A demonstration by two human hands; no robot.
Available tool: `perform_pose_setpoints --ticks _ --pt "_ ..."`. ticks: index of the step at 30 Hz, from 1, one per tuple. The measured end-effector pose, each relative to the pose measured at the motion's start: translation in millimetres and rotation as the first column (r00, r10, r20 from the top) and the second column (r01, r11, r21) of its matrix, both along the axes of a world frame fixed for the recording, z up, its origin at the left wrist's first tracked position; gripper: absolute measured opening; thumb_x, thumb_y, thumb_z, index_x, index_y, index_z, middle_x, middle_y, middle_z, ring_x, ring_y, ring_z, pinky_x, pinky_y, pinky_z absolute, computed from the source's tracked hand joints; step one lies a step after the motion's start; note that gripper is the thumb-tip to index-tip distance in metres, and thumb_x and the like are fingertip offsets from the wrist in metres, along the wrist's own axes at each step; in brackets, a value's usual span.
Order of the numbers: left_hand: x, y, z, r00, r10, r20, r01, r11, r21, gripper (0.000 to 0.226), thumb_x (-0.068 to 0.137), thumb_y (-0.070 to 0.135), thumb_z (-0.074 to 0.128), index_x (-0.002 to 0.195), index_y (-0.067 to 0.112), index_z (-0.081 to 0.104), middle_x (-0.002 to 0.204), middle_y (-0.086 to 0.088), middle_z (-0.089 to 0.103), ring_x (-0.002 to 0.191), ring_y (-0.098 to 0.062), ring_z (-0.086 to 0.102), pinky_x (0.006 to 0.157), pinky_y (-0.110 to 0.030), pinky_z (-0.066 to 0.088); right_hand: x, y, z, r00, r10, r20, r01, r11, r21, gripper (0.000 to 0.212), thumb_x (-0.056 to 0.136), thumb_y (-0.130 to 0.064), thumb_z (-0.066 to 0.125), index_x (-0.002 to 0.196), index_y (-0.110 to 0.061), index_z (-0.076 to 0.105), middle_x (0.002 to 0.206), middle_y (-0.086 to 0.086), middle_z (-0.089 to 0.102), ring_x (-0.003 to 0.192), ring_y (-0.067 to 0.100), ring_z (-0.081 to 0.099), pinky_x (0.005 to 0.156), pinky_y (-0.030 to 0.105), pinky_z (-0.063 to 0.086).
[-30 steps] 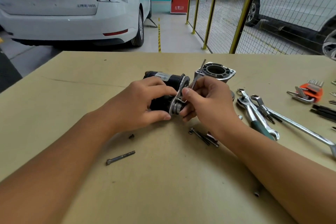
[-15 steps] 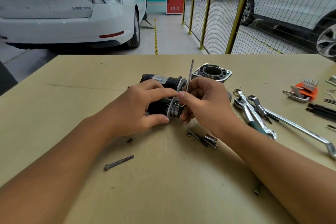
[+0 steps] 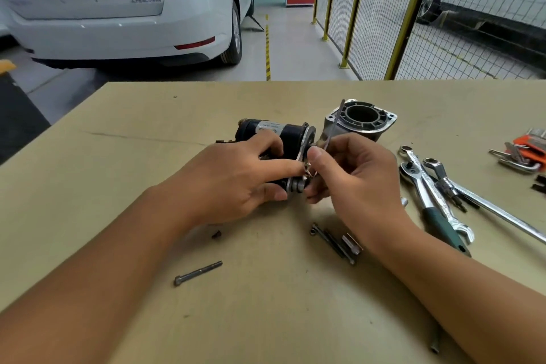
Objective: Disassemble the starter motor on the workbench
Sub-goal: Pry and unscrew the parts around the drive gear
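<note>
Wrenches (image 3: 425,183) right, bolts (image 3: 334,241) near; motor (image 3: 283,134) lies left-right; left hand (image 3: 236,183) grips it, right hand (image 3: 354,183) pinches thin rod (image 3: 335,124).

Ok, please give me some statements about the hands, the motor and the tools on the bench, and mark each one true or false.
1. The left hand grips the black starter motor. True.
2. The right hand pinches a thin metal rod at the motor's end. True.
3. The grey housing is fitted on the motor. False: it stands apart on the bench, behind the right hand.
4. The long bolt lies right of the wrenches. False: it lies loose near the left forearm.
5. The orange hex key set is held in a hand. False: it lies at the right edge.
</note>
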State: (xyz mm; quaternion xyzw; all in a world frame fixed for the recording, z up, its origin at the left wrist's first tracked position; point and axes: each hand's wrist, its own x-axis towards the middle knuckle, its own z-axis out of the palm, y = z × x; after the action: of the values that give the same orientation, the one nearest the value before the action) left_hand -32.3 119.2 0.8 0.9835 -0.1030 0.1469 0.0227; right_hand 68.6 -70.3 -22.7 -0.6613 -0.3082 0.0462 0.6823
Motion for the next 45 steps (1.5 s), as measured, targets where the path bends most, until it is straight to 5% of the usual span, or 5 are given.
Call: perform_pose_setpoints --ticks 5,10,23,36,45 --pt "4 -7 3 0.998 -0.065 -0.009 0.065 0.998 -0.025 0.041 0.098 0.045 0.052 0.128 0.023 0.070 0.117 -0.014 0.056 0.064 -0.025 0.050 0.055 -0.036 0.051 7 -2 3 0.983 0.029 -0.183 -0.019 0.998 0.055 0.013 0.102 -0.016 0.060 0.091 -0.009 0.062 0.072 0.011 0.068 0.057 0.030 0.072 0.052 0.041 0.061" --pt "5 -7 3 0.998 -0.067 -0.011 0.066 0.997 -0.049 0.046 0.088 0.035 0.083 0.130 0.021 0.070 0.116 -0.017 0.057 0.067 -0.034 0.058 0.057 -0.043 0.055 13 -11 3 0.942 0.110 -0.318 -0.101 0.994 0.047 0.009 0.093 0.003 0.067 0.098 -0.004 0.064 0.079 0.019 0.071 0.069 0.033 0.076 0.060 0.034 0.062" --pt "6 5 -14 0.985 -0.124 0.122 0.135 0.987 -0.082 0.044 0.092 0.043 0.075 0.132 0.029 0.061 0.116 -0.011 0.056 0.075 -0.028 0.057 0.062 -0.043 0.056 22 -4 11 0.993 0.118 -0.013 -0.118 0.974 -0.193 0.015 0.090 0.002 0.072 0.089 -0.013 0.071 0.065 0.008 0.072 0.048 0.023 0.067 0.046 0.034 0.056" --pt "8 4 -16 0.988 -0.106 0.114 0.120 0.986 -0.117 0.053 0.089 0.041 0.076 0.137 0.020 0.068 0.115 -0.009 0.056 0.084 -0.027 0.058 0.069 -0.043 0.055 22 0 15 0.982 0.123 -0.141 -0.147 0.974 -0.175 0.009 0.088 0.002 0.074 0.087 -0.004 0.068 0.062 0.012 0.070 0.050 0.029 0.070 0.046 0.033 0.054" --pt "10 6 -17 0.987 -0.071 0.146 0.105 0.963 -0.247 0.062 0.081 0.043 0.085 0.134 0.016 0.068 0.116 -0.001 0.061 0.098 -0.002 0.057 0.087 -0.016 0.044 19 2 14 0.991 0.077 -0.110 -0.095 0.980 -0.172 0.008 0.088 0.001 0.074 0.085 -0.004 0.068 0.060 0.012 0.069 0.050 0.029 0.070 0.048 0.037 0.057"
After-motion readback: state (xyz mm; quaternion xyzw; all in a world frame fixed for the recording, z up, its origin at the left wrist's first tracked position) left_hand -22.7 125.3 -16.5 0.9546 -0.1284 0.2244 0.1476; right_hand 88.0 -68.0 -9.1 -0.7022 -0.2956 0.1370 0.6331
